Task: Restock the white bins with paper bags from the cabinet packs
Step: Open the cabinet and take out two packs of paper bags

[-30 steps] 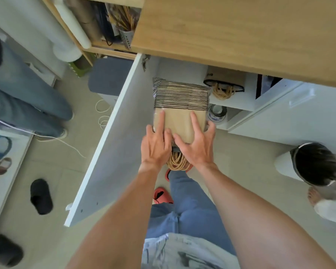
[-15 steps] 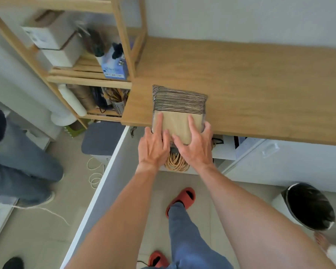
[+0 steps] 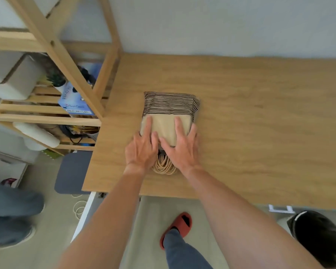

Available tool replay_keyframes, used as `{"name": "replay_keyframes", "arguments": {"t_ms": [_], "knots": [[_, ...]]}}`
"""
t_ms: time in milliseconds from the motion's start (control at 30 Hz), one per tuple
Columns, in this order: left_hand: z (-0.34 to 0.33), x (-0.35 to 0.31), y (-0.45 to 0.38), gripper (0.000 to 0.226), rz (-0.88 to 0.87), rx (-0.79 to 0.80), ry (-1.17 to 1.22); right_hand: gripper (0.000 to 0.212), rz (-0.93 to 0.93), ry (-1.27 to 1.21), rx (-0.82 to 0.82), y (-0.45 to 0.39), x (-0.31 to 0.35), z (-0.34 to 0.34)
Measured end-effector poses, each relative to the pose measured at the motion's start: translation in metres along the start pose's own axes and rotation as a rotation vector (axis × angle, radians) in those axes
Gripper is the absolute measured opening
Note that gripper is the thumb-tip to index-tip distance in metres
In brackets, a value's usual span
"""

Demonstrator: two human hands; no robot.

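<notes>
1. Two hands sit on one pack of paper bags (image 3: 167, 121). This is the only view, from the head camera looking down.
2. The left hand (image 3: 142, 150) holds the near left corner of the pack. Its pointer finger lies flat and straight on top. I cannot see the thumb.
3. The right hand (image 3: 180, 148) holds the near right corner. Its fingers are spread wide on top, and one wraps the side.
4. I think both hands hold it because the pack is thick and floppy, and two hands keep it flat.
5. The pack is on or just over the wooden top (image 3: 250, 113), near its left end. I cannot tell if it fully rests there.
6. I think a flat top is a good place to open it.
7. The pack is a clear wrap with striped and plain brown bags inside. Their rope handles (image 3: 164, 167) stick out toward the person.
8. A white bin (image 3: 14, 80) sits on the wooden shelf (image 3: 47, 105) to the left. I cannot see what is in it.
9. A blue box (image 3: 75, 102) stands on that shelf too.
10. A black pail (image 3: 316, 235) is on the floor at the right.
</notes>
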State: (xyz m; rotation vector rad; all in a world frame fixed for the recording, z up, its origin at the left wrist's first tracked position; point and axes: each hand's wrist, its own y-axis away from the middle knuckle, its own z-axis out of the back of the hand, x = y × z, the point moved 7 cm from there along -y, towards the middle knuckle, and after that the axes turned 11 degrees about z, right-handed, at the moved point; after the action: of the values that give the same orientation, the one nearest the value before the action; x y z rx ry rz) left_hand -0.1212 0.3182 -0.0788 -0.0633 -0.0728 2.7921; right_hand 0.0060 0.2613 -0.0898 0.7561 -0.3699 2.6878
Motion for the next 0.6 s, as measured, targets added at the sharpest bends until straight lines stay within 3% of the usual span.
{"name": "replay_keyframes", "arguments": {"t_ms": [267, 367, 467, 600], "knots": [[-0.001, -0.004, -0.036, 0.039, -0.023, 0.049, -0.071, 0.068, -0.006, 0.049, 0.09, -0.034, -0.003, -0.002], [0.004, 0.001, -0.032, 0.032, 0.0, 0.017, -0.027, 0.071, -0.005, 0.062, 0.106, -0.027, 0.001, 0.002], [0.01, 0.016, -0.019, 0.058, 0.18, 0.034, 0.128, 0.077, -0.03, 0.095, 0.072, -0.004, 0.0, 0.013], [0.024, 0.036, 0.031, 0.065, 0.306, -0.066, 0.381, 0.079, -0.175, 0.153, 0.033, 0.063, -0.018, 0.023]]}}
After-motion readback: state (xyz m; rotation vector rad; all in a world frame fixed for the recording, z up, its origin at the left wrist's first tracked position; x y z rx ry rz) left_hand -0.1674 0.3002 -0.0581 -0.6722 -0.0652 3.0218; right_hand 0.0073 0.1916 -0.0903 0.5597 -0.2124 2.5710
